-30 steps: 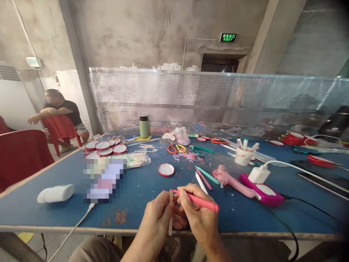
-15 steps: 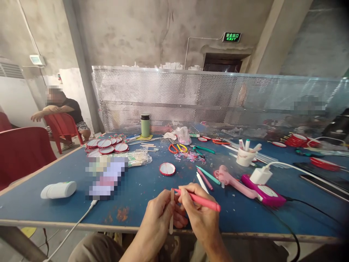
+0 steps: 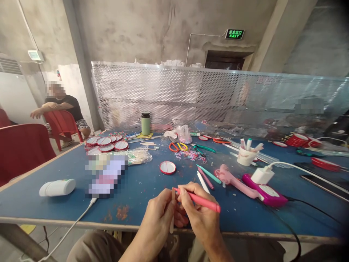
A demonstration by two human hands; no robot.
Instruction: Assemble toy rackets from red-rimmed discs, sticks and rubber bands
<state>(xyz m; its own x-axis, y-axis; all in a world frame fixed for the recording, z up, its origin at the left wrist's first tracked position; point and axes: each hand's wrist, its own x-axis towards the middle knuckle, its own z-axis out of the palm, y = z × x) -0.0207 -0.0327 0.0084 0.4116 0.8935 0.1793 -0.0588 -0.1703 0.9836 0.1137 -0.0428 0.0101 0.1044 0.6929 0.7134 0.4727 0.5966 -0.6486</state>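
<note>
My left hand [image 3: 158, 218] is closed around a thin wooden stick [image 3: 172, 211], held upright over the near edge of the blue table [image 3: 141, 189]. My right hand [image 3: 199, 211] grips a red marker pen [image 3: 201, 202], its tip touching the top of the stick. Both hands are close together, just in front of my lap.
Beyond the hands lie loose pens [image 3: 207, 176], a pink glue gun [image 3: 234, 180], a magenta device [image 3: 265, 191] with a white charger, a round red-rimmed disc [image 3: 167, 167], a paper cup [image 3: 245, 155] of markers, scissors [image 3: 177, 146], a green flask [image 3: 145, 123] and stacked discs [image 3: 106, 143]. A person sits at left.
Both hands stay together with pen on stick; only the view has shifted slightly.
</note>
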